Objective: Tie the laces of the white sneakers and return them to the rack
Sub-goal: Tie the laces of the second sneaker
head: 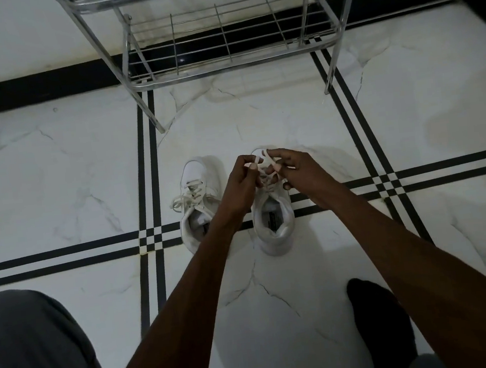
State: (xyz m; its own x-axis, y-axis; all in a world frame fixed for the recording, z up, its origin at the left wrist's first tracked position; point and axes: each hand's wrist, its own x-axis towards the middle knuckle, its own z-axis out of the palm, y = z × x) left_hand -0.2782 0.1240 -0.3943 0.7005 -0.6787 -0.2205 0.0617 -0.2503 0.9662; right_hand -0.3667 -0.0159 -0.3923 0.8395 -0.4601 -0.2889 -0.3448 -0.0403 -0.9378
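Observation:
Two white sneakers stand side by side on the marble floor, toes pointing away from me. The left sneaker [197, 199] has its laces lying in a loose bow across the tongue. Over the right sneaker [274, 225] both hands work the laces [264, 159]. My left hand [240, 188] pinches one lace strand between thumb and fingers. My right hand [294, 168] pinches a lace loop just above the shoe's toe. The hands hide most of that shoe's front.
A chrome wire shoe rack [220, 39] stands beyond the sneakers against the wall, its low shelf bare. My grey-trousered knee [34, 349] fills the lower left, and my dark-socked foot [379, 319] rests at lower right. Black stripes cross the white floor tiles.

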